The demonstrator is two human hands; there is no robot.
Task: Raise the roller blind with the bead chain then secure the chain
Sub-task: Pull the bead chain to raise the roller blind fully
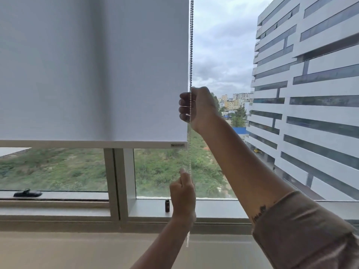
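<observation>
A white roller blind covers the upper left of the window, and its bottom bar hangs a little above the sill. The bead chain runs down along the blind's right edge. My right hand is closed around the chain at about mid height, beside the blind's edge. Lower down, my left hand grips the same chain just above the sill. The chain's loop end dangles below my left hand.
A small dark bottle stands on the window sill just left of my left hand. A black window handle lies at the lower left. A vertical window frame post sits left of centre. A large building fills the view outside on the right.
</observation>
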